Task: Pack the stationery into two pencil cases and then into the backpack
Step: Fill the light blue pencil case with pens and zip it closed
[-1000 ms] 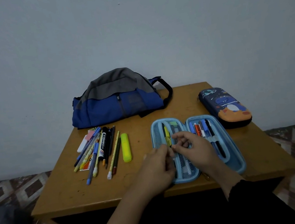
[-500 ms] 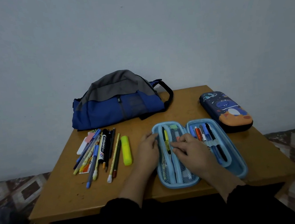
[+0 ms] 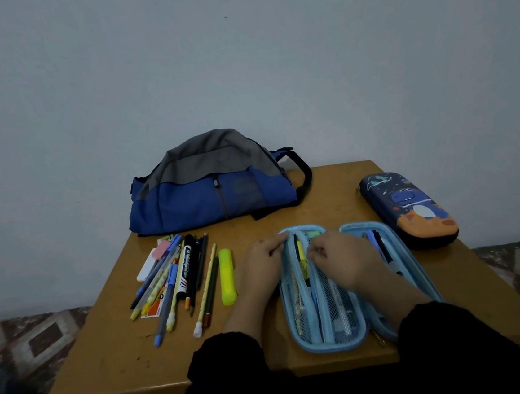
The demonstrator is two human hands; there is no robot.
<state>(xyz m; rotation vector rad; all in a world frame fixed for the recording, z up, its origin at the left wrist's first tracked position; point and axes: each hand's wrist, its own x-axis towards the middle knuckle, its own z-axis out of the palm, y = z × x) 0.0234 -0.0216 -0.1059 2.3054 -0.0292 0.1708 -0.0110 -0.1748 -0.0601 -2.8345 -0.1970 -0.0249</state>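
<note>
On the open case (image 3: 329, 334), pinching hands (image 3: 298, 263)

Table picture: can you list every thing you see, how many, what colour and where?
Wooden table: one, brown, against the wall.
Fabric backpack: one, blue and grey, back left of table.
Hard dinosaur pencil case: one, navy and orange, closed, back right.
Open zip pencil case: one, light blue, front middle, pens inside.
Loose pens and pencils: a pile, mixed colours, left side.
Highlighter: one, yellow, right of pile.
Patterned floor: brown and cream, beside table.
Left hand: pinches case's left edge.
Right hand: fingers curled on mesh divider.
</note>
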